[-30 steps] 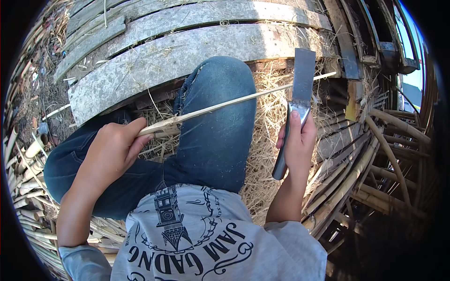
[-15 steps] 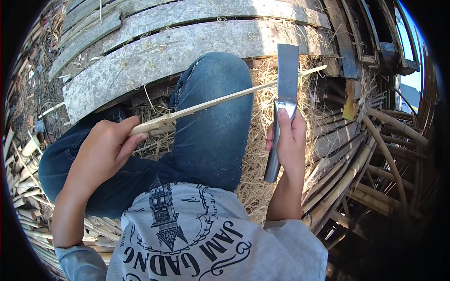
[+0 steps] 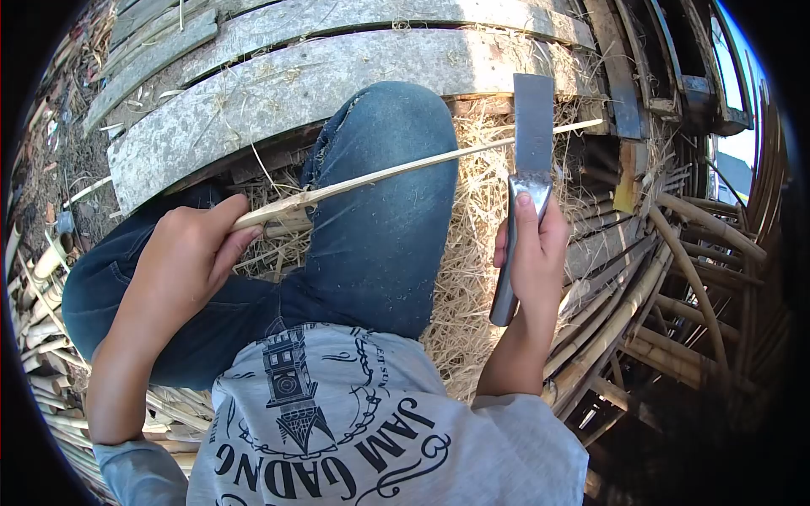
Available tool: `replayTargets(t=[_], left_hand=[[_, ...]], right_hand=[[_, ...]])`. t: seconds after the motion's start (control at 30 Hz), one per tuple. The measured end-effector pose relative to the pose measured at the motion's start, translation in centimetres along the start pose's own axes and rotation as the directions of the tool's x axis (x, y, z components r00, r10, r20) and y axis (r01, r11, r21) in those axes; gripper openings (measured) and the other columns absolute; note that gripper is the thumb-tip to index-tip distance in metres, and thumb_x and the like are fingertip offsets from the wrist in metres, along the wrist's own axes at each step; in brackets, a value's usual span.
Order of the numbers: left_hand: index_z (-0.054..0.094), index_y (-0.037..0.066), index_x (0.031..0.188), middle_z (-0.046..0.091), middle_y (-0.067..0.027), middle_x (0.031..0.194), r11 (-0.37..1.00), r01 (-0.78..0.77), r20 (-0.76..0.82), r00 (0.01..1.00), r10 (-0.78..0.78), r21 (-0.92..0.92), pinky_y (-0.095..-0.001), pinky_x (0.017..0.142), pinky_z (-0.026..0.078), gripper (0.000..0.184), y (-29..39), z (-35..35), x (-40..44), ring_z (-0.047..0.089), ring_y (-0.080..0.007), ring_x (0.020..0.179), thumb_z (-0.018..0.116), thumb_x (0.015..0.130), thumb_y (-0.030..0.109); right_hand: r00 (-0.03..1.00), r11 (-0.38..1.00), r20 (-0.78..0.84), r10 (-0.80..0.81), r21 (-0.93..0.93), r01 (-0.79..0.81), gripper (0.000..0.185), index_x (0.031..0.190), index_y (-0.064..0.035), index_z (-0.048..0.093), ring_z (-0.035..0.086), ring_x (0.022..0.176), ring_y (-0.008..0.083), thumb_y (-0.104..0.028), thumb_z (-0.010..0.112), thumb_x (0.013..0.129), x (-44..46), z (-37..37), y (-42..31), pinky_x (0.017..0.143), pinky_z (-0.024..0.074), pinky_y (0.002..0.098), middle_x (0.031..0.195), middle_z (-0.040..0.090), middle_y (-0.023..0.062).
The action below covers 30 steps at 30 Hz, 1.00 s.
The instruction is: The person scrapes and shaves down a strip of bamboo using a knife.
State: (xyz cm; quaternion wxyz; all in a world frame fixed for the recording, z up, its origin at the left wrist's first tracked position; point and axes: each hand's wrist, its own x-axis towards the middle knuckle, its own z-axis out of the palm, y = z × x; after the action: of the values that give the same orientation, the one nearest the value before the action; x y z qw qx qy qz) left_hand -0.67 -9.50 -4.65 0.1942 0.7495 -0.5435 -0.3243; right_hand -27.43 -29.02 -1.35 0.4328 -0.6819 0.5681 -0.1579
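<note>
A long pale bamboo strip [image 3: 380, 175] runs across my raised knee, from lower left to upper right. My left hand [image 3: 196, 244] is closed around its thicker end. In my right hand [image 3: 536, 240] is a machete [image 3: 533, 126] with a broad, square-ended blade and a dark handle, its thumb lying along the base of the blade. The blade points away from me and crosses in front of the strip near its far end, hiding a short piece of it. Whether blade and strip touch, I cannot tell.
Weathered wooden planks [image 3: 354, 76] lie ahead of my knee. Straw-like shavings [image 3: 472, 278] cover the ground between my leg and right arm. Bamboo poles [image 3: 616, 329] are stacked at the right, and more cut bamboo [image 3: 51, 337] lies at the left.
The machete and my right hand have shifted slightly to the right along the strip. My left hand still grips the strip's end, almost unmoved.
</note>
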Motion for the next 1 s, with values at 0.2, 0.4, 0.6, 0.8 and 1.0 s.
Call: replayTargets(t=[0.2, 0.4, 0.6, 0.8, 1.0], left_hand=[[0.054, 0.003, 0.088, 0.056, -0.0199, 0.063, 1.000, 0.014, 0.006, 1.000, -0.014, -0.022, -0.0490, 0.058, 0.041, 0.018, -0.1, -0.2, 0.0, 0.058, -0.0412, 0.064, 0.061, 0.093, 0.019], [0.047, 0.000, 0.084, 0.048, -0.0214, 0.061, 0.998, -0.011, -0.028, 1.000, 0.009, -0.063, -0.0469, 0.057, 0.037, 0.022, -0.6, 0.6, -0.2, 0.052, -0.0433, 0.063, 0.062, 0.092, 0.013], [0.049, 0.000, 0.085, 0.049, -0.0211, 0.062, 0.996, -0.038, -0.041, 0.999, 0.035, -0.076, -0.0471, 0.057, 0.037, 0.020, -0.8, 0.7, -0.2, 0.053, -0.0433, 0.063, 0.062, 0.092, 0.013], [0.050, 0.000, 0.086, 0.049, -0.0213, 0.062, 0.995, -0.008, -0.026, 1.000, 0.005, -0.098, -0.0470, 0.056, 0.037, 0.019, -0.7, 0.6, -0.2, 0.053, -0.0433, 0.063, 0.061, 0.093, 0.013], [0.049, -0.001, 0.086, 0.049, -0.0216, 0.062, 0.991, -0.003, -0.008, 1.000, 0.002, -0.131, -0.0461, 0.056, 0.037, 0.020, -0.9, 0.6, -0.1, 0.052, -0.0432, 0.062, 0.061, 0.093, 0.013]], right_hand=[[0.995, 0.997, 0.092, -0.044, 0.061, 0.039, 0.027, 0.114, -0.0007, 0.054, 0.049, 0.045, 0.0061, -0.025, 0.050, 0.103, -2.2, 3.2, -0.3, 0.041, 0.0397, 0.0224, 0.059, 0.051, -0.0003], [0.999, 0.998, -0.032, -0.024, 0.058, 0.026, 0.022, 0.103, -0.0033, 0.054, 0.047, 0.046, 0.0052, -0.024, 0.048, 0.104, -0.8, 1.4, 0.6, 0.041, 0.0383, 0.0206, 0.061, 0.051, -0.0002], [0.973, 0.973, 0.166, -0.162, -0.135, 0.185, 0.021, 0.098, 0.0019, 0.053, 0.055, 0.049, 0.0245, -0.019, 0.057, 0.098, -3.9, 5.2, 0.0, 0.051, 0.0448, 0.0381, 0.060, 0.054, 0.0101], [0.998, 0.998, -0.004, -0.059, 0.013, 0.059, 0.020, 0.105, -0.0015, 0.052, 0.048, 0.045, 0.0066, -0.021, 0.046, 0.103, -1.9, 3.2, 0.0, 0.041, 0.0396, 0.0224, 0.060, 0.051, 0.0007], [0.992, 0.995, 0.090, -0.092, 0.058, 0.087, 0.020, 0.107, -0.0004, 0.054, 0.051, 0.049, 0.0062, -0.019, 0.052, 0.101, -3.0, 4.5, -0.1, 0.044, 0.0413, 0.0226, 0.061, 0.053, 0.0006]])
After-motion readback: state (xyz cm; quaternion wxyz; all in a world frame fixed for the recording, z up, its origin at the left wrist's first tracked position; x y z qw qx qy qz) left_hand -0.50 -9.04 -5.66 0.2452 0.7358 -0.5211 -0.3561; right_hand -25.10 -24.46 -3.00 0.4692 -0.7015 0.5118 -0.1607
